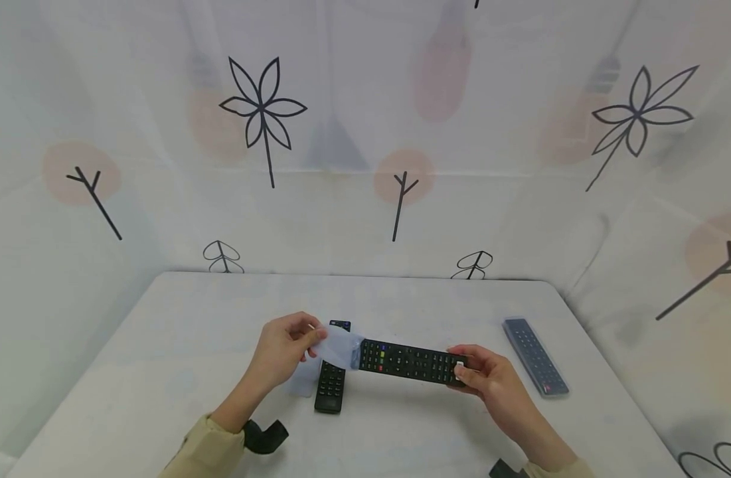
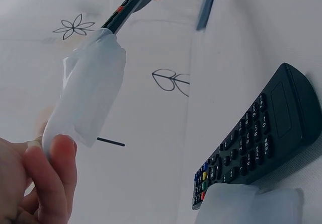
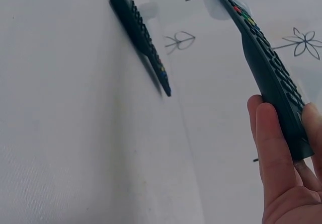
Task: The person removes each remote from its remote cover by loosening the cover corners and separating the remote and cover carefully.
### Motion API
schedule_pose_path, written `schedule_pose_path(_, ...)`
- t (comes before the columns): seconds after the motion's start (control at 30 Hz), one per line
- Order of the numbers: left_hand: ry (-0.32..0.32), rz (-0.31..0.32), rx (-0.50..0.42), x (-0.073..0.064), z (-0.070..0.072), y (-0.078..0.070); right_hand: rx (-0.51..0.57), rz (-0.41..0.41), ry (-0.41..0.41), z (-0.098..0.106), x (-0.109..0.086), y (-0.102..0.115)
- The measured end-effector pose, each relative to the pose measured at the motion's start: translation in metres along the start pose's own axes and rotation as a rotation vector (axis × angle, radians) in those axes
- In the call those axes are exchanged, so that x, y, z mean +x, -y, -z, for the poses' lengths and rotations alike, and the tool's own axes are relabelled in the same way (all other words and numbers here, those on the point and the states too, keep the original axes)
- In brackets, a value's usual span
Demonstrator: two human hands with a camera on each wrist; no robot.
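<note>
A black remote control (image 1: 409, 360) is held above the table, its far end inside a translucent plastic sleeve (image 1: 340, 348). My right hand (image 1: 490, 382) grips the bare end, thumb on the button side and fingers beneath. With thumb and fingertips my left hand (image 1: 287, 345) pinches the loose end of the sleeve, which looks soft and crumpled in the left wrist view. Below the sleeve a second black remote control (image 1: 329, 388) lies on the table, buttons up. Beside it is another flat piece of translucent plastic (image 1: 303, 378), partly hidden by the left hand.
A third remote control (image 1: 535, 357), covered in bluish clear plastic, lies at the right side of the white table (image 1: 216, 318). Patterned white cloth (image 1: 335, 219) rises behind the table and at its sides. Dark straps (image 1: 266, 437) hang at the wrists.
</note>
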State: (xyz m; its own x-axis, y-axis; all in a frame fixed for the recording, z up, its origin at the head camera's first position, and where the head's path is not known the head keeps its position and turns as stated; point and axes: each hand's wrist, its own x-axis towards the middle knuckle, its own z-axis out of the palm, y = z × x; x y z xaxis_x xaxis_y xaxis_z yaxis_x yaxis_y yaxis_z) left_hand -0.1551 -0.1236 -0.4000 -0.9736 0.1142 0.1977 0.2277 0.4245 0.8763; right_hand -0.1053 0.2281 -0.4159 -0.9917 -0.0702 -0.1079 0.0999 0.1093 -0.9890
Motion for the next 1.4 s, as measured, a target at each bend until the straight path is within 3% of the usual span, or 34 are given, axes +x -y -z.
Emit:
schedule_pose_path(0.23, 0.019, 0.021, -0.026, -0.002, -0.003, 0.003, -0.015, 0.001, -0.012, 0.004, -0.001, -0.002)
schedule_pose_path(0.4, 0.035, 0.003, -0.026, 0.0, 0.001, 0.006, 0.0, -0.003, 0.006, 0.01, -0.001, -0.005)
schedule_pose_path(0.57, -0.082, 0.036, 0.012, 0.002, 0.022, 0.014, -0.023, -0.014, -0.035, 0.033, -0.006, -0.011)
schedule_pose_path(0.63, -0.101, 0.052, 0.035, 0.002, 0.03, 0.017, -0.048, -0.02, -0.067, 0.043, -0.008, -0.014)
schedule_pose_path(0.8, -0.037, 0.053, 0.041, 0.002, 0.036, 0.019, -0.065, -0.025, -0.073, 0.054, -0.01, -0.019)
schedule_pose_path(1.0, -0.029, 0.097, 0.009, 0.002, 0.032, 0.022, -0.07, -0.067, -0.084, 0.051, -0.008, -0.021)
schedule_pose_path(1.4, 0.018, 0.035, -0.005, 0.003, 0.025, 0.018, -0.096, -0.093, -0.076, 0.045, -0.005, -0.023)
